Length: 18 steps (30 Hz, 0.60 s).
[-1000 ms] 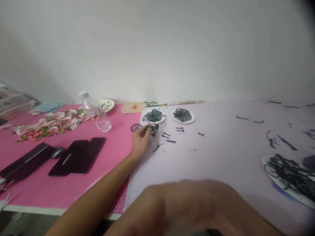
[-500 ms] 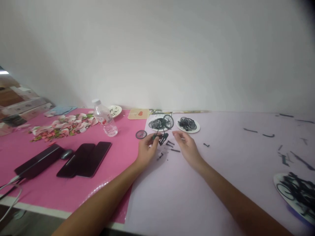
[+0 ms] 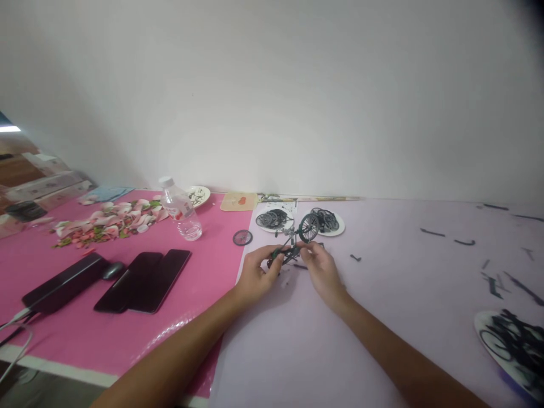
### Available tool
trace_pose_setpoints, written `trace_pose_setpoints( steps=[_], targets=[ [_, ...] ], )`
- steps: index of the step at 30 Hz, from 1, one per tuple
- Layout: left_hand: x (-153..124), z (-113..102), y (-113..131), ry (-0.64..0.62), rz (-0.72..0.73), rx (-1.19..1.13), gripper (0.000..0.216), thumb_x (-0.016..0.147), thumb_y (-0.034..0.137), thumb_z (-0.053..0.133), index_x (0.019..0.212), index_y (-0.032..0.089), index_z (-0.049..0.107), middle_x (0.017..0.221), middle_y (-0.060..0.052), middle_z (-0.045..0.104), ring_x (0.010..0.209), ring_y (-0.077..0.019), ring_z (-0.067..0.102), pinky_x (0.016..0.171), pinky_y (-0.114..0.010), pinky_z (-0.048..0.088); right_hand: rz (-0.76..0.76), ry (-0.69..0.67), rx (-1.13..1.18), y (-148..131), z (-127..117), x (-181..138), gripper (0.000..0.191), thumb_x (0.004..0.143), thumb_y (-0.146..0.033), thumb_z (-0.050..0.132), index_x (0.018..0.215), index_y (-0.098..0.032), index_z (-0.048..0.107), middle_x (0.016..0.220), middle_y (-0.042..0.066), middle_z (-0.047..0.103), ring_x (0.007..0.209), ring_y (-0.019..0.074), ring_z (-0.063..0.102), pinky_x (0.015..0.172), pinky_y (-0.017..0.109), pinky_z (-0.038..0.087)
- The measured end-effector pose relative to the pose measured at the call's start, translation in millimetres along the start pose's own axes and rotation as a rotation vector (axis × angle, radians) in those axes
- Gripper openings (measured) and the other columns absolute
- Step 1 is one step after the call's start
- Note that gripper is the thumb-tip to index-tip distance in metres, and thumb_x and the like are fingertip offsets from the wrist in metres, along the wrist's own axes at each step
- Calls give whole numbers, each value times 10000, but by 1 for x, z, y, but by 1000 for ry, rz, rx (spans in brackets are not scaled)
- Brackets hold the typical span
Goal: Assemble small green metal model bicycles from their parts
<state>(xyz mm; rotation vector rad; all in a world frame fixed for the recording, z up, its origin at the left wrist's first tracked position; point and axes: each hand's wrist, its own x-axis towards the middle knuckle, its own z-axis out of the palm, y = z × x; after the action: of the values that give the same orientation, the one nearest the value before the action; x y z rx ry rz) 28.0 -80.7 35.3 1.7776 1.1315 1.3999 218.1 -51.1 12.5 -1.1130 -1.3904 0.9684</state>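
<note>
Between my hands, above the pale table cover, is a small dark model bicycle with one spoked wheel attached at its far end. My left hand pinches the frame from the left, thumb on top. My right hand grips it from the right, fingers closed near the wheel. A dark rod-like tool lies partly hidden beneath the bicycle. A loose spoked wheel rests left of my left hand on the pink cover. Behind the bicycle stand a white plate of wheels and another plate with black rings.
A water bottle, two dark phones, a mouse and a black box-shaped device are on the left. Artificial petals lie behind them. Loose dark parts and a plate of black bicycle parts are at right.
My right hand has moved left from beside the bicycle and closed on it. The model has turned, its wheel swinging to the right. The camera view has shifted slightly.
</note>
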Motion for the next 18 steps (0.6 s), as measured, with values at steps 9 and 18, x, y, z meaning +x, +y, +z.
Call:
trace_pose_setpoints(
  steps=[9, 18],
  targets=[
    [0, 0, -2, -35, -3, 9, 320, 1012, 383, 598, 1223, 206, 762, 1202, -99, 781, 1026, -237, 731, 856, -320, 594, 10, 64, 85, 1, 3, -3, 483, 834, -667, 733, 1040, -231, 718, 1073, 101, 762, 936, 273, 690, 873, 413, 539],
    [0, -1, -6, -32, 75, 59, 277, 1011, 343, 606, 1201, 214, 760, 1160, -85, 792, 994, -215, 743, 832, -293, 588, 19, 39, 140, 8, 4, -2, 511, 809, -689, 745, 1030, -231, 692, 1127, 112, 760, 986, 282, 701, 930, 442, 544]
  ],
)
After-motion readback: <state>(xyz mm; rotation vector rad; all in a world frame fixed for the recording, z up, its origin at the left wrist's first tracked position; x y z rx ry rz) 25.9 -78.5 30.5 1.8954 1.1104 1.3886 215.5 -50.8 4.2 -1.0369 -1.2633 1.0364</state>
